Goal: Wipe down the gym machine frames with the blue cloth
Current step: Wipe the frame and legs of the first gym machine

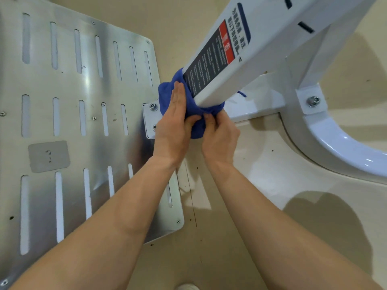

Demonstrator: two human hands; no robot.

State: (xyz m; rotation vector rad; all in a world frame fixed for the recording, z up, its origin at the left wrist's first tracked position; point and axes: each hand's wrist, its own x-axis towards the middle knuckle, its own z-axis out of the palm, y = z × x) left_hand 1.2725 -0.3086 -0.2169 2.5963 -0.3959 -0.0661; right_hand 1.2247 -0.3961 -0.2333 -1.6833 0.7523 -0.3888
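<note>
Head camera, looking down: a blue cloth [165,97] is wrapped round the foot of a white frame post [222,86], low down where the post meets its base, as a person works at wiping a gym machine. The left hand [174,122] lies on the cloth's near-left side with fingers straight and together, pressing it against the post. The right hand [219,135] has its fingers curled and pinches a gathered fold at the front corner. The wrap's upper edge touches the bottom of a printed warning label [209,65], and a thin blue tail shows past the post's far side. Just beside the cloth sits a bracket bolt [153,106] at the edge of a slotted metal plate [67,84]; a curved base tube [335,143] runs off to the right across the beige floor [209,237]. The risks appear modest but real. A hard upward drag could catch the label's lower edge and lift it. The bunched fold may slip from the pinch, leaving the far face unwiped. A careless downward stroke could snag cloth, or knuckles, on the bolt.
</note>
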